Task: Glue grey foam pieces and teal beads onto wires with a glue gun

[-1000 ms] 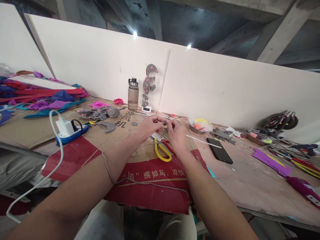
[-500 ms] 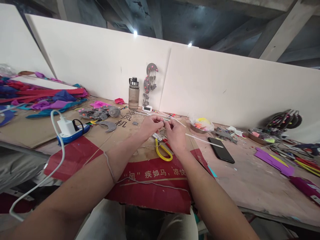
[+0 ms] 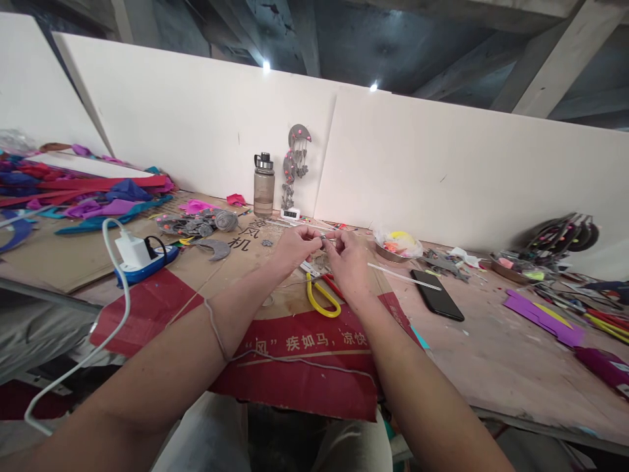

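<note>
From my remote station I take the scissors (image 3: 325,313) as reference. Nearest, the red-printed cardboard (image 3: 295,387) runs under the scissors and out to either side. A thin grey cord (image 3: 304,360) crosses it on the near side of the scissors and loops about the left forearm (image 3: 171,387). The scissors lie flat, yellow and red handles toward me, blades partly beneath the hands. Just beyond the scissors' handles I find the left hand (image 3: 297,248) and right hand (image 3: 348,259) meeting at the fingertips. Both are closed to a narrow pinch on a small grey piece (image 3: 323,240), located just beyond the scissors; its shape is too small to establish, and I cannot tell how firmly either hand grips. Right of the scissors lies a black phone (image 3: 437,301), one end of a pale rod (image 3: 400,274) resting on it. Left of and beyond the scissors I record a grey crescent (image 3: 219,250); beyond and right, a bowl (image 3: 393,256). Farther beyond the scissors, slightly left, stand a small digital clock (image 3: 290,214) and an upright bottle (image 3: 264,187), and a grey moon ornament (image 3: 297,135) hangs against the white panel (image 3: 196,118).
</note>
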A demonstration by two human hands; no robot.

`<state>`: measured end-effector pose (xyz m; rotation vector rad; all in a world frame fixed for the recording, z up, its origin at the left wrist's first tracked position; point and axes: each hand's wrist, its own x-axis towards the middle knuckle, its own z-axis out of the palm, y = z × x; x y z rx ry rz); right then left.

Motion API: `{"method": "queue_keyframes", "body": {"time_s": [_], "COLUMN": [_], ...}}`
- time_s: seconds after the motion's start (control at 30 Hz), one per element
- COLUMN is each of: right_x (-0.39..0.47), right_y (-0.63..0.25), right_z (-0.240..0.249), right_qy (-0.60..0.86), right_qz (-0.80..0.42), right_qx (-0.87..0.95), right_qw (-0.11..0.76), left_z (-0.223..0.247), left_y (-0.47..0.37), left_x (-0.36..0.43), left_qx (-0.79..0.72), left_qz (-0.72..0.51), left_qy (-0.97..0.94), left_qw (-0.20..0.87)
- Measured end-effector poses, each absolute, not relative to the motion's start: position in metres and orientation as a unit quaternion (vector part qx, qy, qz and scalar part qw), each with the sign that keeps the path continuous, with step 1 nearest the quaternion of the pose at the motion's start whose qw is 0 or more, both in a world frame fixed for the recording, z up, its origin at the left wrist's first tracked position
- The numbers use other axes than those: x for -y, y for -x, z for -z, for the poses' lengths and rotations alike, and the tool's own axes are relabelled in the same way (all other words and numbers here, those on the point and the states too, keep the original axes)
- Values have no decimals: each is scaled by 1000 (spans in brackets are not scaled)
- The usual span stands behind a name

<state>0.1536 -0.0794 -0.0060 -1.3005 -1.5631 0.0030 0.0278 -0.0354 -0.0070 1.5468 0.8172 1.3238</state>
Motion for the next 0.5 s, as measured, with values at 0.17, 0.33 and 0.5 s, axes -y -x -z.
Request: {"method": "queue_keyframes", "body": {"time_s": [0.17, 0.33, 0.5], "right_x": [78, 73, 71], "right_y": [-156, -160, -167], "right_z": [7, 5, 2], "right_qy": [556, 572, 557], "right_qz": [13, -49, -158], "right_qx": [648, 613, 572], "right_qw": [521, 542, 581], "left_z": [14, 8, 2], "left_y": [-28, -25, -24], "left_x": [29, 34, 39], "left_qx": [-342, -319, -232], "left_qz": [-526, -506, -508], "left_qy": [-677, -694, -606], "left_qw": [386, 401, 566]}}
